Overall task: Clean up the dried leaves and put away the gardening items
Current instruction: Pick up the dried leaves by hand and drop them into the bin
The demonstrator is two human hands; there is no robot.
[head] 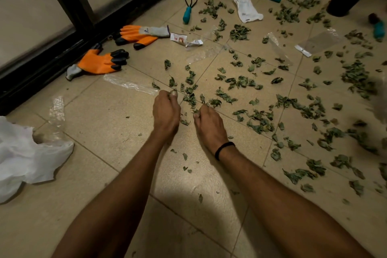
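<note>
**A:** Entry one, hands?

**B:** Left hand (166, 111): fingers curled, pinching a few dried leaves (243, 82) off the floor (104, 115). Right hand (209, 121): just beside it, not touching, fingers curled round a small clump.

**A:** Leaves, location?

**B:** Scattered over the tiles right of the white bag (25, 153), thickest farthest from it. Both hands work between the bag and the bulk.

**A:** Other stock?

**B:** Gloves (100, 62), beyond the bag by the door frame. Hand rake (188, 9), farther beyond the bag and to the right. Clear wrappers (129, 84), among the leaves nearest the bag.

**A:** Handling note?

**B:** Judgement only: pinching is slow, and dry leaves likely crumble. Better to sweep with flat palms into one heap toward the bag, scoop with cupped hands and drop them well inside its mouth. Lift the wrappers first, as leaves may hide beneath. Tools and gloves last.
</note>
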